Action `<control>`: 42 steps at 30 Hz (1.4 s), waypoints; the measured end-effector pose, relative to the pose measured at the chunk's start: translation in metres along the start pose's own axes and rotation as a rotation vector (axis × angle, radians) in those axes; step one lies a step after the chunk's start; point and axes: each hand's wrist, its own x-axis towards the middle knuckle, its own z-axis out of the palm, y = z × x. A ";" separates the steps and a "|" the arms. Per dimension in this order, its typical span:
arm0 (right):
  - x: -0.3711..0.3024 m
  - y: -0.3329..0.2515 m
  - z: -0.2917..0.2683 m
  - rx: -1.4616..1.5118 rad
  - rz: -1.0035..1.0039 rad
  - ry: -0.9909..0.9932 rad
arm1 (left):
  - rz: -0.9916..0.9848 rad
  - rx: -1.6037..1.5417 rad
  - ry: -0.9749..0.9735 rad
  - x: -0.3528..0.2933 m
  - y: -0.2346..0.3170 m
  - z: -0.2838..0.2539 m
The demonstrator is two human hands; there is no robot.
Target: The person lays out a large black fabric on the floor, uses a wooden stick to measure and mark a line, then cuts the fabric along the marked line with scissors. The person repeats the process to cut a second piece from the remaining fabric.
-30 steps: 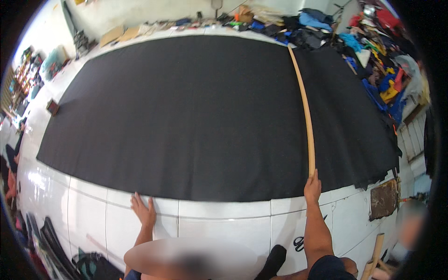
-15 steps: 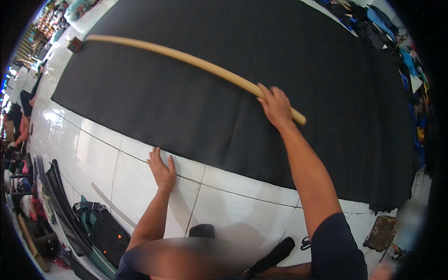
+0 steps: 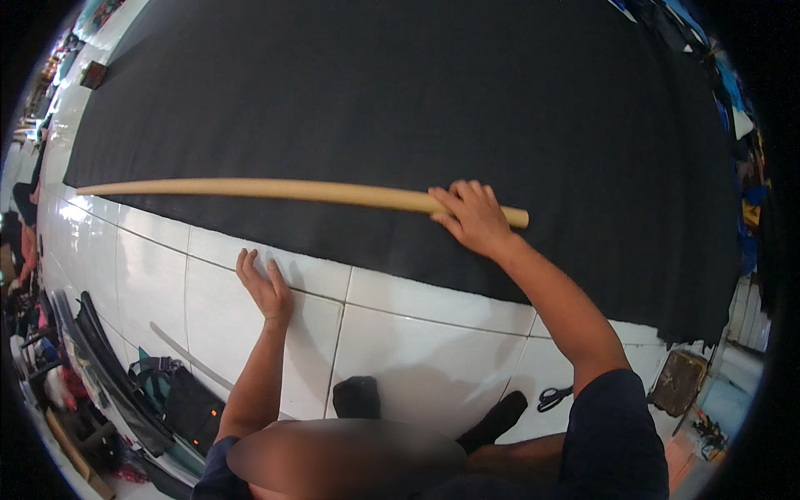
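Observation:
A long, smooth, pale wooden pole lies across a large sheet of black fabric spread on the floor. My right hand is wrapped over the pole near its right end, with a short stub sticking out past the hand. The pole's left tip reaches the fabric's left corner. My left hand is over the white tiles just short of the fabric's near edge. Its fingers are spread and hold nothing.
Black-handled scissors lie on the tiles near my foot. A worn brown block sits by the near right corner, a small dark block at the left edge. Rolled dark material and a black bag are at left.
The pole's left end has swung toward me, from across the fabric to its near left corner. My right hand has shifted slightly nearer, still on the pole. The left hand stays empty.

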 end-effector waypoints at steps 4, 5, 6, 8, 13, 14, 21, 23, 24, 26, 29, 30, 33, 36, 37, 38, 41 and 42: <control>-0.072 -0.032 0.006 0.041 0.046 -0.029 | 0.066 -0.066 0.108 0.002 -0.015 0.006; -0.086 -0.039 0.008 0.052 0.064 -0.040 | 0.074 -0.095 0.132 0.002 -0.019 0.005; -0.096 -0.047 0.008 0.062 0.081 -0.046 | 0.015 -0.129 0.148 0.003 -0.021 0.004; -0.111 -0.057 0.010 0.063 0.094 -0.026 | -0.096 -0.215 0.180 0.009 -0.026 0.004; -0.173 -0.100 0.039 0.078 0.169 -0.053 | -0.414 -0.005 0.072 0.011 0.041 -0.001; -0.172 -0.118 0.043 0.102 0.157 0.000 | -0.380 0.139 0.083 0.019 -0.010 -0.003; -0.173 -0.100 0.035 0.267 0.201 0.307 | -0.491 0.483 0.052 0.048 -0.090 -0.028; -0.190 -0.056 0.012 0.078 0.498 0.393 | -0.318 0.611 -0.024 0.053 -0.035 -0.035; -0.193 -0.036 0.004 0.054 0.618 0.395 | -0.159 0.604 0.010 0.061 -0.047 -0.039; -0.214 0.002 0.004 -0.108 0.825 0.187 | 0.092 0.478 -0.053 0.067 -0.052 -0.027; -0.247 0.035 0.005 -0.100 0.931 -0.022 | 0.270 0.434 -0.248 0.056 -0.007 0.010; -0.253 0.040 0.003 -0.110 0.918 -0.049 | 0.255 0.403 -0.325 0.052 0.005 0.017; -0.259 0.048 0.001 -0.101 0.920 -0.069 | 0.234 0.360 -0.473 0.039 0.033 0.029; -0.258 0.050 -0.002 -0.107 0.904 -0.057 | 0.226 0.368 -0.459 0.034 0.036 0.024; -0.262 0.054 0.001 -0.113 0.890 -0.013 | 0.226 0.367 -0.453 0.032 0.037 0.026; -0.268 0.057 0.003 -0.119 0.875 0.031 | 0.226 0.367 -0.447 0.030 0.039 0.029; -0.269 0.060 0.007 -0.123 0.862 0.130 | 0.248 0.318 -0.393 0.033 0.030 0.029; -0.273 0.059 0.009 -0.127 0.875 0.153 | 0.265 0.288 -0.380 0.032 0.033 0.031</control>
